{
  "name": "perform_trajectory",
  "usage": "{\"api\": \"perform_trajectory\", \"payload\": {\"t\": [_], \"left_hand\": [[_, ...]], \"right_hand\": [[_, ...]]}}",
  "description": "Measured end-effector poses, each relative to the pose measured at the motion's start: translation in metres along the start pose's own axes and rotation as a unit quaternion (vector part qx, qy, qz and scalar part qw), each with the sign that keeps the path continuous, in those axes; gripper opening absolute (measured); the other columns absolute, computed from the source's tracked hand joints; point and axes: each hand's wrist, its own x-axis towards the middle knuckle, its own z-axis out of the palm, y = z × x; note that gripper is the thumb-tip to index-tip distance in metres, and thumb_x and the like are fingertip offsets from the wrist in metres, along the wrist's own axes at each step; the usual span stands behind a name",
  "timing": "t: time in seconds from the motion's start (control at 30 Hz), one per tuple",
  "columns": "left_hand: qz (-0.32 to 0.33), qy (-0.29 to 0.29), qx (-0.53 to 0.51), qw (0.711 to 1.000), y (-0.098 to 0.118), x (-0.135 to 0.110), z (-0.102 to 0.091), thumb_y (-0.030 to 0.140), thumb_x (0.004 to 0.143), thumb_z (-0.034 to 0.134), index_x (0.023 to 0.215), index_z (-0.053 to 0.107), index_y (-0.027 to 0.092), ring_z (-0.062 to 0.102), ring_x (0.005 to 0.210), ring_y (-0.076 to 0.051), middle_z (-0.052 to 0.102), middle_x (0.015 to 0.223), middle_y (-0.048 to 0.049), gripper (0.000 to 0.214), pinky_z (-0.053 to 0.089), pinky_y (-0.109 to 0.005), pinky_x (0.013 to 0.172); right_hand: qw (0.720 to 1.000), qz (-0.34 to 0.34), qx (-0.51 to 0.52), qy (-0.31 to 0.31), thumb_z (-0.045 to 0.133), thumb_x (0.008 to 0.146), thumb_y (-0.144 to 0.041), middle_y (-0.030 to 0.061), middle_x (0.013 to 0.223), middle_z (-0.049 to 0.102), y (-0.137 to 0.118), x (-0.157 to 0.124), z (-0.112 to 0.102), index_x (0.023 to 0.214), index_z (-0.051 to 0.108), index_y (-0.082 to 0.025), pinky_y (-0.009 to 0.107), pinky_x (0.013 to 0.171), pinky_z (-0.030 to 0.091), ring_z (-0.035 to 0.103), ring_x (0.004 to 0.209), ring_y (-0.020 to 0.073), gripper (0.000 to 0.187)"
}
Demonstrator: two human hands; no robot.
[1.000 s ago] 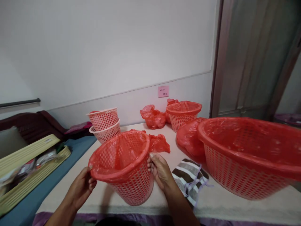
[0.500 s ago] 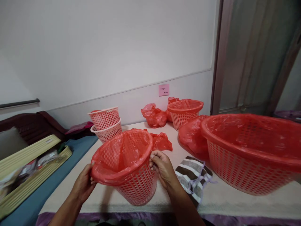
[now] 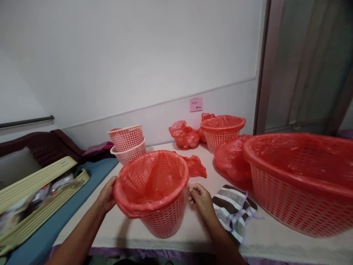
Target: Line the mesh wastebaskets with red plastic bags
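Note:
A pink mesh basket lined with a red plastic bag stands upright on the table in front of me. My left hand rests against the left rim, fingers curled onto the bag's folded edge. To the right of the basket, my right hand is closed in a loose fist, just off the rim; whether it pinches the bag edge is unclear.
A big lined basket fills the right side. A striped cloth lies beside my right hand. Two stacked unlined baskets, loose red bags and a smaller lined basket sit near the wall. A yellow tray lies left.
The basket went from tilted toward me to standing upright on the table. My right hand slid off the rim and closed beside it; the left stayed at the left rim.

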Motion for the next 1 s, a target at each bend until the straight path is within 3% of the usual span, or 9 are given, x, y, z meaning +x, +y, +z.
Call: {"api": "perform_trajectory", "payload": {"t": [0.17,0.3,0.4,0.53,0.73,1.0], "left_hand": [[-0.017,-0.029,-0.035,0.999,-0.012,-0.026,-0.013,0.025,0.088,0.051,0.088,0.067,0.013,0.070,0.064,-0.020,0.073,0.072,-0.0072,0.021,0.056,-0.032,0.064],[0.022,0.014,-0.096,0.995,-0.031,-0.066,-0.021,0.024,0.087,0.054,0.091,0.067,0.015,0.070,0.072,-0.017,0.073,0.084,-0.0062,0.016,0.058,-0.030,0.069],[0.018,0.047,-0.117,0.992,-0.046,-0.097,-0.016,0.030,0.082,0.062,0.090,0.067,0.018,0.069,0.079,-0.018,0.072,0.091,-0.0053,0.016,0.058,-0.030,0.070],[0.024,0.066,-0.101,0.992,-0.065,-0.124,0.007,0.035,0.066,0.078,0.088,0.068,0.022,0.067,0.083,-0.018,0.071,0.096,-0.0012,0.027,0.057,-0.027,0.063],[0.025,0.074,-0.058,0.995,-0.078,-0.131,0.036,0.025,0.060,0.083,0.091,0.069,0.019,0.065,0.073,-0.015,0.071,0.093,-0.0029,0.034,0.057,-0.026,0.062],[0.032,0.078,-0.103,0.991,-0.085,-0.130,0.043,0.013,0.055,0.084,0.079,0.067,0.019,0.066,0.077,-0.016,0.068,0.084,-0.0020,0.030,0.057,-0.024,0.061]], "right_hand": [[1.000,-0.027,-0.009,0.002,0.066,0.069,-0.039,-0.0036,0.056,0.054,0.004,-0.001,0.009,0.068,0.057,-0.020,0.026,0.049,0.037,0.047,0.049,0.0124,0.021],[0.999,-0.047,-0.007,0.005,0.066,0.073,-0.042,-0.0031,0.059,0.054,0.003,-0.004,0.014,0.074,0.059,-0.020,0.026,0.052,0.038,0.048,0.053,0.0131,0.023],[0.999,-0.048,-0.007,0.003,0.067,0.073,-0.041,-0.0028,0.061,0.055,0.004,-0.005,0.015,0.076,0.059,-0.020,0.027,0.053,0.039,0.049,0.054,0.0135,0.023],[0.999,-0.047,-0.010,-0.002,0.067,0.072,-0.042,-0.0025,0.062,0.057,0.007,-0.006,0.014,0.081,0.061,-0.020,0.027,0.052,0.039,0.051,0.055,0.0139,0.025],[0.998,-0.053,-0.018,-0.006,0.067,0.073,-0.042,-0.0020,0.061,0.057,0.009,-0.006,0.012,0.081,0.061,-0.019,0.027,0.052,0.040,0.050,0.054,0.0134,0.025],[0.998,-0.049,-0.026,-0.016,0.065,0.074,-0.042,-0.0015,0.064,0.058,0.012,-0.007,0.007,0.081,0.060,-0.018,0.027,0.052,0.041,0.052,0.053,0.0126,0.024]]}}
